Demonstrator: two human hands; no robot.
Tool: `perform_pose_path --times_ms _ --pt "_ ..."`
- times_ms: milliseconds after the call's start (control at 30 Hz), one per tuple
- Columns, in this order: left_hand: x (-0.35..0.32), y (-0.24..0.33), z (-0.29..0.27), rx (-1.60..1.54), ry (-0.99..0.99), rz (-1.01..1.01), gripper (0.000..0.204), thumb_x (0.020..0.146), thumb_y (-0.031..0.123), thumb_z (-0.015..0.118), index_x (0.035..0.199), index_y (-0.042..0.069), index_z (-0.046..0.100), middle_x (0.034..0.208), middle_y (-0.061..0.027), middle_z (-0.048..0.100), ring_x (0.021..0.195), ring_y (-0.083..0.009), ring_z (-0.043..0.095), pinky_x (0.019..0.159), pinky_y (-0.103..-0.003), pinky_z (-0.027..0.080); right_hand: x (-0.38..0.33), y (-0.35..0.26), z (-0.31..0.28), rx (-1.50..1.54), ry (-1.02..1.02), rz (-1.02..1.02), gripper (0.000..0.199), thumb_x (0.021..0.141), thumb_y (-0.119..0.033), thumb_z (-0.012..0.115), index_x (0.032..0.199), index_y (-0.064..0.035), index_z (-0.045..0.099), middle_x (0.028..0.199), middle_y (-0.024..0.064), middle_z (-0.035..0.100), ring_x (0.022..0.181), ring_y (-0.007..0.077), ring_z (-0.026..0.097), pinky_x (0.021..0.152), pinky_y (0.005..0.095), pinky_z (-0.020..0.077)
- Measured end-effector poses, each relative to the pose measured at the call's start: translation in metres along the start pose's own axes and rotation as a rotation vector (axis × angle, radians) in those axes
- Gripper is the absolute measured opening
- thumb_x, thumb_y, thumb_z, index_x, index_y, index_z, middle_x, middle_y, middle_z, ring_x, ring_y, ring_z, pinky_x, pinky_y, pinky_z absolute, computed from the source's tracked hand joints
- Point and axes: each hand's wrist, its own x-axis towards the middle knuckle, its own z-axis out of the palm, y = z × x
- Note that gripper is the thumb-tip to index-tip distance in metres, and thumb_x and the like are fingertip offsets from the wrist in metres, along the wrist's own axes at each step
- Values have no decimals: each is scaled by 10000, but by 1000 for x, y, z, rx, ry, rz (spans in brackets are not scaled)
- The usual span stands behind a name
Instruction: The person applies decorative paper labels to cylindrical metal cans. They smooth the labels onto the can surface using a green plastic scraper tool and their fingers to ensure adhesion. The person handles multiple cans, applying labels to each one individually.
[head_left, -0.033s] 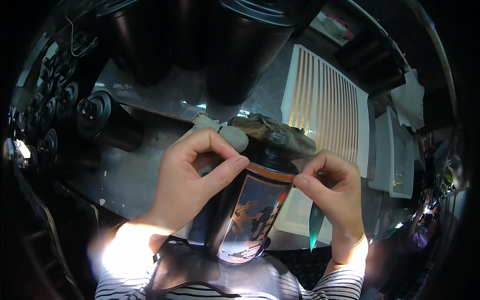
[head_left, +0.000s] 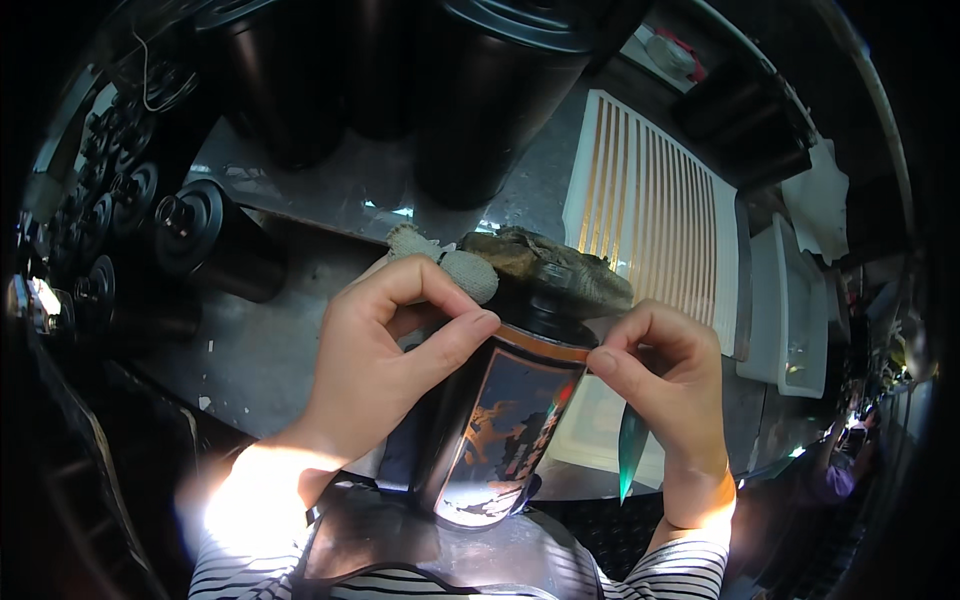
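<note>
A black canister (head_left: 446,452) with a dark knobbed top leans toward me, its base against my apron (head_left: 420,545). A dark panel with copper-coloured artwork (head_left: 508,425) covers its front. Along the upper edge of the canister lies a narrow copper-coloured strip (head_left: 545,346). My left hand (head_left: 375,350) pinches at the strip's left part between thumb and forefinger. At its right end my right hand (head_left: 675,385) pinches the strip in the same way. From under the right palm a pointed green piece (head_left: 631,455) sticks down; how it is held is hidden.
A white sheet with copper strips (head_left: 655,220) lies on the grey table (head_left: 255,350) at the far right, beside a white tray (head_left: 785,310). Crumpled cloth (head_left: 530,255) sits behind the canister. Large black cylinders (head_left: 500,100) stand at the back, several smaller canisters (head_left: 205,235) at the left.
</note>
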Motion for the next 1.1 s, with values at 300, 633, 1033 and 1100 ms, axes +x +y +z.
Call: perform_pose_path --times_ms 300,633,1033,1100 --pt "0 -1 0 -5 -6 4 128 790 65 673 776 -6 568 799 -39 553 765 -92 560 731 -238 477 -1 -5 2 -44 24 15 139 774 -93 708 738 -26 593 671 -41 553 571 -4 452 509 130 329" --pt "1 -17 9 -197 107 178 291 844 48 610 1111 5 503 1003 -62 542 918 -120 558 830 -254 469 1 -12 4 -139 20 16 160 766 -100 711 729 -11 582 661 -21 552 572 17 462 511 148 343" --pt "6 -29 7 -457 -14 23 487 814 120 677 1239 33 455 1074 -38 558 990 -97 515 892 -236 407 0 -4 5 -139 49 -10 199 763 -93 718 705 -20 542 652 -26 534 571 5 447 498 149 329" --pt "6 -33 8 -407 11 70 458 820 124 669 1223 29 473 1084 -39 564 993 -95 513 890 -230 408 0 -5 4 -130 38 2 201 765 -101 719 708 -21 543 653 -25 536 570 6 448 499 148 331"
